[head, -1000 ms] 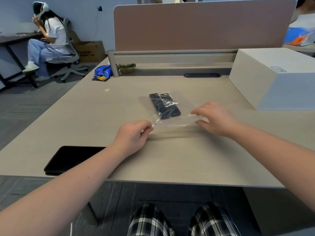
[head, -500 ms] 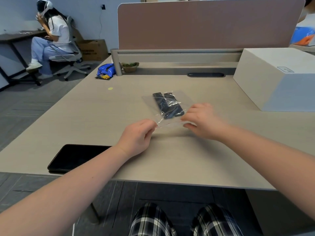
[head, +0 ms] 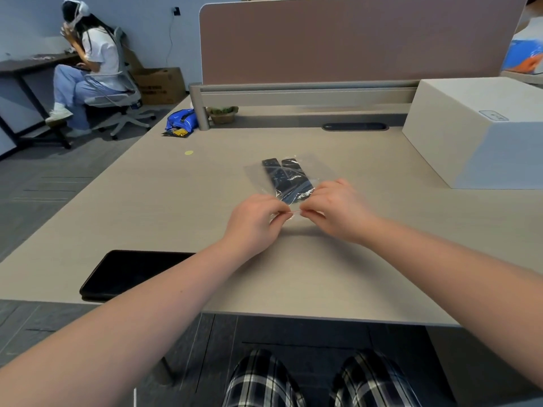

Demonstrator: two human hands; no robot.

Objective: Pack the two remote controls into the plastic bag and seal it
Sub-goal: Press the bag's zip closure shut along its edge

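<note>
The plastic bag (head: 266,177) lies flat near mid-table (head: 164,201), the two remote controls (head: 283,179) side by side inside it. The left hand (head: 254,223) and right hand (head: 338,211) meet at its near edge. A tablet (head: 132,274) lies at the near left edge. A box (head: 482,133) stands far right. A partition (head: 352,39) runs behind.

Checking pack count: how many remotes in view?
2. Both black remote controls lie side by side inside the plastic bag on the desk; their near ends are hidden by the hands.

No legible text anywhere.
</note>
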